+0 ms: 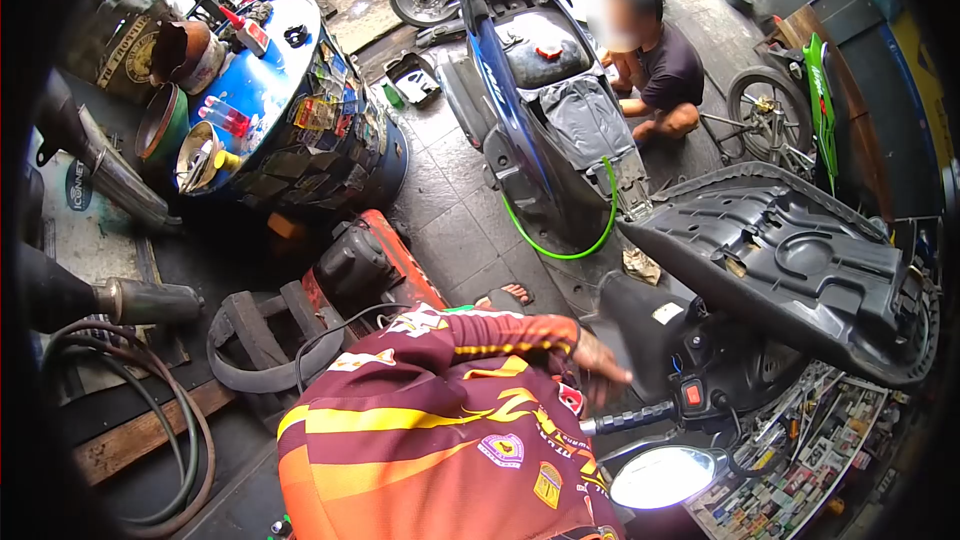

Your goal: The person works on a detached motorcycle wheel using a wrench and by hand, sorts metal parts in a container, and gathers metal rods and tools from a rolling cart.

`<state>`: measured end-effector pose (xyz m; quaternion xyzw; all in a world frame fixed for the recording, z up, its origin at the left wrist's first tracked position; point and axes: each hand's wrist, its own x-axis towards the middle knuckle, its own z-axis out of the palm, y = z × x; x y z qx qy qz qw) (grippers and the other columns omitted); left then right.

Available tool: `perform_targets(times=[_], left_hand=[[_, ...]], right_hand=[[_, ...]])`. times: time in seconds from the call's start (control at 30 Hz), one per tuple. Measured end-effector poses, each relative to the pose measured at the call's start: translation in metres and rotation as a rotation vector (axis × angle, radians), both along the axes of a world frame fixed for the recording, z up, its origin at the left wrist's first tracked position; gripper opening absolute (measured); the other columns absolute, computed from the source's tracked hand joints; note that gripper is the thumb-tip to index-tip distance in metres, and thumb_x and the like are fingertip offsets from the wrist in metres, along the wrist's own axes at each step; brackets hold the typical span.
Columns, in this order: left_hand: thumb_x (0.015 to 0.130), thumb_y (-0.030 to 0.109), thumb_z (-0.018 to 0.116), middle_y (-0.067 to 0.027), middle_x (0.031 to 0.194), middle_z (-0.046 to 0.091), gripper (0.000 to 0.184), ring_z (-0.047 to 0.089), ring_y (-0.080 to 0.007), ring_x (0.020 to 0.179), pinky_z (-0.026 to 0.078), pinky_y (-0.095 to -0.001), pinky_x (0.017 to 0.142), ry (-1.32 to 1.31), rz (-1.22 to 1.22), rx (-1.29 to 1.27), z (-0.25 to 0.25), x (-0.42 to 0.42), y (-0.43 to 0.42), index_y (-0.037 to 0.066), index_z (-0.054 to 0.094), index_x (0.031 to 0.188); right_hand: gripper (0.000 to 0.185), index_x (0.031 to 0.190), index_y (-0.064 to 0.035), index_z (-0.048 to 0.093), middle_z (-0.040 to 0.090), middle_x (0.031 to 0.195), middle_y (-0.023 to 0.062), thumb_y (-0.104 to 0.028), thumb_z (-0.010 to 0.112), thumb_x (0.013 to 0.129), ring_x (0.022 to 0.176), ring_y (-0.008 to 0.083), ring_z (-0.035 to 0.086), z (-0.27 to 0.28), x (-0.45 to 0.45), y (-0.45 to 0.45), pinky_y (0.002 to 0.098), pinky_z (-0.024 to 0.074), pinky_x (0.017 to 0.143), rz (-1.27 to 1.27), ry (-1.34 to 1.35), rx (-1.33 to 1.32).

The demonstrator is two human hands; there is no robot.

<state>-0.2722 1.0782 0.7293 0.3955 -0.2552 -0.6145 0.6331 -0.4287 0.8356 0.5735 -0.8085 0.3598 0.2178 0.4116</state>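
Note:
My left hand (600, 364) reaches to the right from a maroon, yellow and orange sleeve. Its fingers are stretched out and hold nothing that I can see. Just below it is a black handlebar grip (632, 419), and whether the fingers touch it I cannot tell. Beside the grip sits a switch housing with a red button (692, 394). A round-edged mirror (662, 478) shines brightly below. Black scooter bodywork (640, 340) lies beyond the fingertips. My right hand is out of view.
A stripped scooter (520, 140) stands ahead, with a green hose (560, 256) at its tail. Someone (675, 65) squats beside it. A blue drum (285, 35) holds bottles and pots at left. An upturned seat (790, 260) and a box-covered rack (800, 460) are at right.

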Motion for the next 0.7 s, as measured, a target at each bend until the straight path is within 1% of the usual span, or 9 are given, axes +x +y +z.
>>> perform_targets(times=[0.03, 0.1, 0.17, 0.23, 0.43, 0.5, 0.57, 0.63, 0.7], left_hand=[[0.093, 0.060, 0.032, -0.0178, 0.096, 0.067, 0.073, 0.064, -0.0240, 0.089, 0.050, -0.0371, 0.081, 0.096, -0.116, -0.065, 0.005, -0.008, -0.012, -0.005, 0.058, 0.113], [0.094, 0.057, 0.037, -0.0174, 0.092, 0.064, 0.070, 0.063, -0.0227, 0.087, 0.051, -0.0367, 0.078, 0.216, -0.128, -0.248, 0.006, -0.028, -0.031, -0.008, 0.054, 0.113], [0.094, 0.048, 0.046, -0.0132, 0.095, 0.061, 0.062, 0.061, -0.0203, 0.084, 0.051, -0.0342, 0.075, -0.185, -0.041, -0.120, 0.030, -0.029, -0.022, -0.007, 0.044, 0.122], [0.094, 0.046, 0.047, -0.0139, 0.095, 0.061, 0.058, 0.061, -0.0214, 0.088, 0.050, -0.0348, 0.077, -0.291, -0.084, -0.055, 0.041, -0.027, -0.018, -0.005, 0.045, 0.121], [0.095, 0.050, 0.043, -0.0193, 0.101, 0.062, 0.060, 0.060, -0.0265, 0.099, 0.048, -0.0392, 0.086, -0.268, -0.140, 0.103, 0.048, -0.027, -0.001, -0.005, 0.052, 0.117], [0.094, 0.052, 0.040, -0.0208, 0.108, 0.062, 0.062, 0.059, -0.0302, 0.104, 0.045, -0.0410, 0.091, -0.394, -0.090, 0.081, 0.042, -0.019, 0.017, -0.003, 0.055, 0.119], [0.093, 0.053, 0.041, -0.0204, 0.112, 0.061, 0.060, 0.057, -0.0341, 0.108, 0.042, -0.0423, 0.094, -0.560, -0.094, 0.289, 0.034, -0.001, 0.040, 0.002, 0.055, 0.123], [0.091, 0.050, 0.044, -0.0177, 0.111, 0.063, 0.052, 0.058, -0.0358, 0.106, 0.044, -0.0446, 0.092, -0.673, -0.068, 0.440, 0.041, 0.024, 0.075, 0.010, 0.059, 0.120], [0.091, 0.049, 0.044, -0.0172, 0.106, 0.064, 0.049, 0.059, -0.0353, 0.103, 0.045, -0.0458, 0.090, -0.816, -0.082, 0.543, 0.016, 0.048, 0.098, 0.010, 0.061, 0.115]], right_hand=[[0.029, 0.103, 0.0023, 0.061, 0.064, 0.077, 0.0123, -0.018, 0.054, 0.084, 0.067, 0.0229, 0.062, -0.001, -0.002, 0.000, 0.0354, 0.0489, 0.060, -0.004, 0.000, 0.005], [0.030, 0.104, 0.0024, 0.061, 0.064, 0.077, 0.0122, -0.018, 0.054, 0.084, 0.067, 0.0227, 0.062, -0.004, -0.007, 0.000, 0.0352, 0.0489, 0.060, -0.018, 0.000, 0.015], [0.030, 0.104, 0.0026, 0.061, 0.064, 0.077, 0.0121, -0.018, 0.054, 0.084, 0.067, 0.0224, 0.061, -0.005, -0.011, -0.001, 0.0350, 0.0489, 0.060, -0.026, 0.005, 0.022], [0.030, 0.105, 0.0028, 0.061, 0.064, 0.078, 0.0120, -0.017, 0.054, 0.084, 0.067, 0.0222, 0.061, -0.007, -0.013, -0.001, 0.0348, 0.0489, 0.060, -0.047, -0.001, 0.035], [0.031, 0.107, 0.0033, 0.060, 0.064, 0.078, 0.0117, -0.016, 0.053, 0.084, 0.067, 0.0216, 0.061, -0.011, -0.017, 0.003, 0.0342, 0.0488, 0.060, -0.093, 0.031, 0.041], [0.031, 0.107, 0.0035, 0.060, 0.064, 0.078, 0.0116, -0.016, 0.053, 0.084, 0.067, 0.0214, 0.061, -0.012, -0.018, 0.011, 0.0340, 0.0488, 0.060, -0.113, 0.043, 0.036], [0.031, 0.108, 0.0036, 0.060, 0.064, 0.079, 0.0115, -0.015, 0.053, 0.084, 0.068, 0.0212, 0.061, -0.013, -0.020, 0.022, 0.0338, 0.0488, 0.060, -0.131, 0.061, 0.016], [0.031, 0.108, 0.0038, 0.060, 0.064, 0.079, 0.0114, -0.015, 0.053, 0.084, 0.068, 0.0209, 0.061, -0.017, -0.018, 0.040, 0.0336, 0.0487, 0.060, -0.161, 0.073, -0.005], [0.032, 0.109, 0.0040, 0.060, 0.064, 0.079, 0.0113, -0.014, 0.053, 0.084, 0.068, 0.0207, 0.061, -0.022, -0.015, 0.065, 0.0334, 0.0487, 0.060, -0.196, 0.100, -0.017]])
